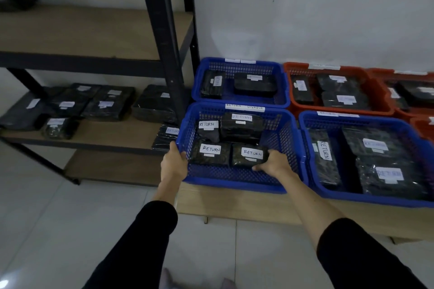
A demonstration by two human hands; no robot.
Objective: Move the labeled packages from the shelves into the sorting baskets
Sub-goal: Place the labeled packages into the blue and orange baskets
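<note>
A blue basket (237, 177) tagged "RETURN OVERDUE" stands in front of me on a low wooden platform. Several black wrapped packages with white "RETURN" labels lie inside it. My right hand (273, 163) reaches into the basket and grips the front right package (249, 155) at its right end. My left hand (173, 164) grips the basket's near left corner, fingers curled over the rim. More black labeled packages (105, 103) lie on the lower shelf to the left, and one (164, 137) sits at the shelf's right end beside the basket.
The black metal shelf post (169, 54) rises just left of the baskets. Another blue basket (242, 65) stands behind, a third (366, 197) to the right, and orange baskets (338, 110) at the back right, all holding packages. The low wooden platform (246, 206) carries them over pale floor tiles.
</note>
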